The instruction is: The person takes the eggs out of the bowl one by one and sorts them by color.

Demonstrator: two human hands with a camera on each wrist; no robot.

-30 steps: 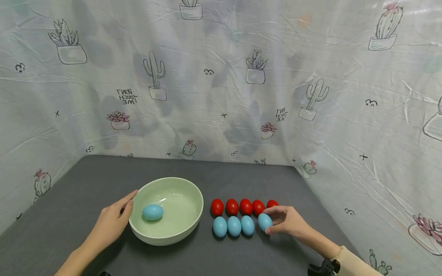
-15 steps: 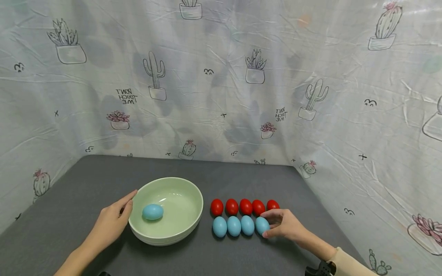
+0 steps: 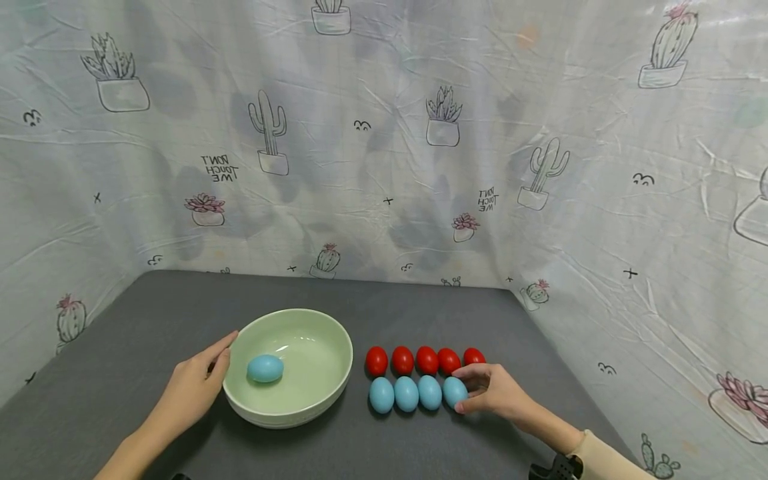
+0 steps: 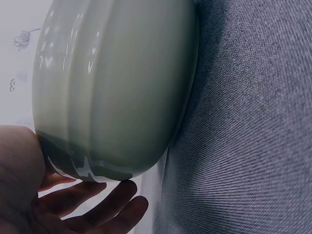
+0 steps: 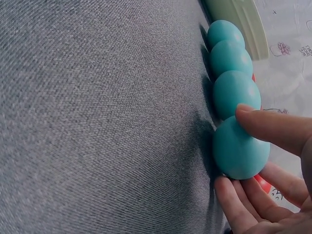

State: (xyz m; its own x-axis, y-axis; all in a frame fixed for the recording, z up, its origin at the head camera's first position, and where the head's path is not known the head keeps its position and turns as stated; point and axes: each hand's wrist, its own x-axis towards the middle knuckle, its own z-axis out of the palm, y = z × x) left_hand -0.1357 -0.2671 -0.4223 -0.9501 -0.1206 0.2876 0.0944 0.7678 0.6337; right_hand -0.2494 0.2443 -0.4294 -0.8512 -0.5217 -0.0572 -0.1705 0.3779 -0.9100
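Observation:
My right hand (image 3: 495,393) pinches a light blue egg (image 3: 454,393) at the right end of a row of blue eggs. In the right wrist view, the thumb lies on one side of that egg (image 5: 239,148) and the fingertips on the other. Three more blue eggs (image 3: 406,394) line up to its left, all close together. My left hand (image 3: 195,387) rests its relaxed fingers against the outer side and rim of a pale green bowl (image 3: 321,393). One blue egg (image 3: 265,368) lies on its side inside the bowl.
Behind the blue row runs a row of several red eggs (image 3: 403,360); my right hand is close to its right end. All stand on a dark grey cloth-covered table (image 3: 384,453). A cactus-printed curtain (image 3: 360,167) encloses the back and sides.
My right hand has moved slightly left with its blue egg, closing the gap to the row. In the last half second it shifts only a little. The left hand and bowl stay put.

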